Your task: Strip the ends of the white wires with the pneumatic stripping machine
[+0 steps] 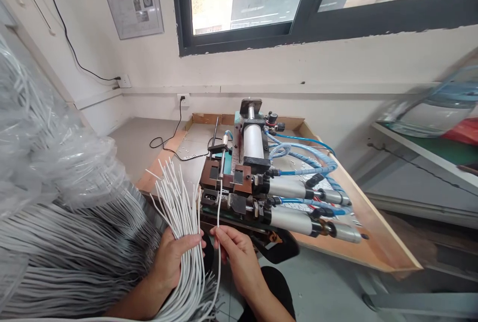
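My left hand (175, 257) is wrapped round a thick bundle of white cables (177, 207), whose cut ends fan upward. Between the thumb and fingers of my right hand (233, 250) a single white cable (219, 212) is pinched. It runs up from my fingers, and its upper end reaches the brown jaw blocks of a pneumatic machine (226, 177). Whether the jaws grip that end I cannot tell. Below my hands the cables curve down and out of view.
A wooden-edged tray (384, 242) surrounds the machine, with blue air hoses (317, 162) and white scraps in it. At left lie grey cables (74, 257) under plastic wrapping (56, 153). A shelf (421, 148) carries a large clear bottle (436, 108) at right.
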A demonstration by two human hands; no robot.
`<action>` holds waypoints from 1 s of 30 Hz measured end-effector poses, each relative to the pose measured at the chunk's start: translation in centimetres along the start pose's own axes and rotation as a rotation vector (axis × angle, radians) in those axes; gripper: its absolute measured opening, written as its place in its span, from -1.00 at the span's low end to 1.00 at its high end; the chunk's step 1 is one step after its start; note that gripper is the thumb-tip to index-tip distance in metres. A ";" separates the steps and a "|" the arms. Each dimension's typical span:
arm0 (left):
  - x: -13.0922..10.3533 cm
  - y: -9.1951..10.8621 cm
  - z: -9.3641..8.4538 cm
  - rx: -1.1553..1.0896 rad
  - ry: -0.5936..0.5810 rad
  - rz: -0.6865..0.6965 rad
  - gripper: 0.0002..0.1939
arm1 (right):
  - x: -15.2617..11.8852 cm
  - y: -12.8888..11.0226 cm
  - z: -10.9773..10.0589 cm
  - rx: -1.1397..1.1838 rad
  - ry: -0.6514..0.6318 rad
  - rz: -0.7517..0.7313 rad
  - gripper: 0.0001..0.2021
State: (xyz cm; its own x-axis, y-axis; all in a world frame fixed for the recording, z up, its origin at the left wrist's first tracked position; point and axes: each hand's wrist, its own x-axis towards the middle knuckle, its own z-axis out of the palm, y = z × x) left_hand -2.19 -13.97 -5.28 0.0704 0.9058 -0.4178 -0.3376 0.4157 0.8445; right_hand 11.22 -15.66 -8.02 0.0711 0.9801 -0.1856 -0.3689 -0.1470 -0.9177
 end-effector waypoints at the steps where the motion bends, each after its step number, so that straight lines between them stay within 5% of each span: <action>1: 0.0 0.0 0.0 -0.001 0.003 -0.004 -0.80 | 0.1 -0.1 0.0 0.024 -0.001 0.019 -0.68; 15: 0.0 0.1 0.1 -0.016 0.018 0.027 -0.81 | 0.5 -1.2 0.3 0.091 -0.002 0.078 -0.71; 20: 0.1 1.2 0.6 0.007 0.024 0.104 -0.84 | 0.3 1.4 -1.1 -0.452 -0.050 -0.144 -0.71; 24: 0.4 1.7 1.1 0.021 0.037 0.158 -0.85 | -0.4 3.6 -2.0 -1.015 -0.096 -0.124 -0.78; 26: 0.8 1.7 1.3 0.029 -0.002 0.185 -0.84 | -0.6 3.1 -1.7 -0.986 -0.060 -0.187 -0.78; 30: 1.3 1.4 1.6 0.028 -0.104 0.192 -0.84 | 0.0 0.1 0.2 -0.544 -0.112 -0.320 -0.75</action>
State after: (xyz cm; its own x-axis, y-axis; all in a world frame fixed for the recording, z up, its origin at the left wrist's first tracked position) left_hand -1.12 -12.09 -4.11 0.1043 0.9716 -0.2123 -0.3278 0.2351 0.9150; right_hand 11.05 -15.70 -8.02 -0.0089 0.9904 0.1382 0.1801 0.1375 -0.9740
